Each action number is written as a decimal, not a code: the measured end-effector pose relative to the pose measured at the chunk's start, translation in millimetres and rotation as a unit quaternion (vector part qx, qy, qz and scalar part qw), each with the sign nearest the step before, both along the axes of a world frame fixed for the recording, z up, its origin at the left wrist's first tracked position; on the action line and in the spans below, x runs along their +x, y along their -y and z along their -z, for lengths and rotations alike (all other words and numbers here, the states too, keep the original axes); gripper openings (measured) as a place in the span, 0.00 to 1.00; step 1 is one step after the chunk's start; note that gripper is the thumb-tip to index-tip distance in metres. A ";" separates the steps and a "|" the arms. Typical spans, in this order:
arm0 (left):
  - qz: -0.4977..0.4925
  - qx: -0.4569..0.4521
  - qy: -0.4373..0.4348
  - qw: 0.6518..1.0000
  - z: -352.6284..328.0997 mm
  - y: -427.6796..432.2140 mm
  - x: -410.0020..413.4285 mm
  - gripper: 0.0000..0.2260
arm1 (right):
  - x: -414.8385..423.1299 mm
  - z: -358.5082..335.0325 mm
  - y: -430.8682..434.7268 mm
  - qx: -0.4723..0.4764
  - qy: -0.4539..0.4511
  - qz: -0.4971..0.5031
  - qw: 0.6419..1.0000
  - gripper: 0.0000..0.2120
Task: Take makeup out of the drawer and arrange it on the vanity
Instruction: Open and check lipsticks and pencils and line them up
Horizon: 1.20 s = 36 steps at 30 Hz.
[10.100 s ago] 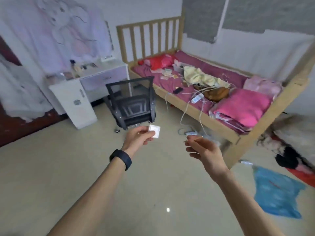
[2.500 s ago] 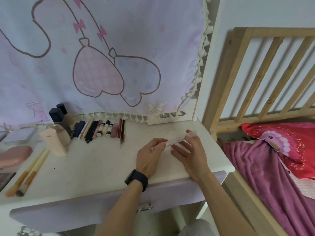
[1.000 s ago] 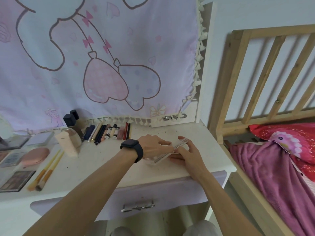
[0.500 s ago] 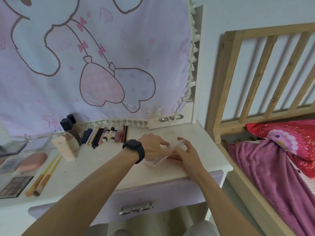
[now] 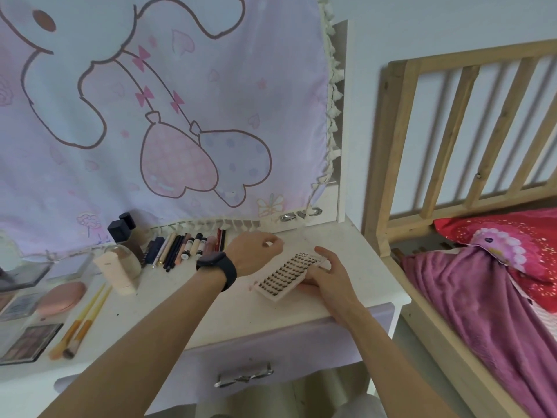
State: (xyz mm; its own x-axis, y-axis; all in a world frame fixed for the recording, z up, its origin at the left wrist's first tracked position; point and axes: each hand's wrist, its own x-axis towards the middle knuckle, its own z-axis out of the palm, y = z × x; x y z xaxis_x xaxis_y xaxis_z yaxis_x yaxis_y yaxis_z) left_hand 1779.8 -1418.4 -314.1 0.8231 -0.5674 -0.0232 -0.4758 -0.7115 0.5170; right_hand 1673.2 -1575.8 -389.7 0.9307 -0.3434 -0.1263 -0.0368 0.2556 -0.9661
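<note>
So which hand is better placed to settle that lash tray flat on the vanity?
Right. The right hand holds the lash tray by its right edge, thumb over the top and fingers underneath. The left hand hovers beyond the tray's left end, touching nothing.

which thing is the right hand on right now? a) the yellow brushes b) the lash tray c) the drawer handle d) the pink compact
b: the right hand grips the right edge of the lash tray, which lies on the vanity top.
</note>
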 end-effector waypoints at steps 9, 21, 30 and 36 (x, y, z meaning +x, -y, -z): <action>-0.152 -0.160 0.008 0.975 18.5 -46.2 16.4 0.04 | 5.1 11.1 -2.3 -0.095 -0.005 0.044 0.994 0.30; -0.131 -0.310 -0.039 0.941 -5.7 -12.6 18.0 0.04 | -25.4 8.6 22.4 -0.402 -0.071 0.089 0.909 0.36; -0.112 -0.230 0.019 0.967 9.2 67.0 37.4 0.00 | -34.3 35.8 61.9 -0.515 -0.110 0.124 0.841 0.32; -0.126 -0.256 0.031 0.958 24.8 84.7 43.0 0.05 | -23.5 43.5 68.3 -0.513 -0.105 0.200 0.828 0.27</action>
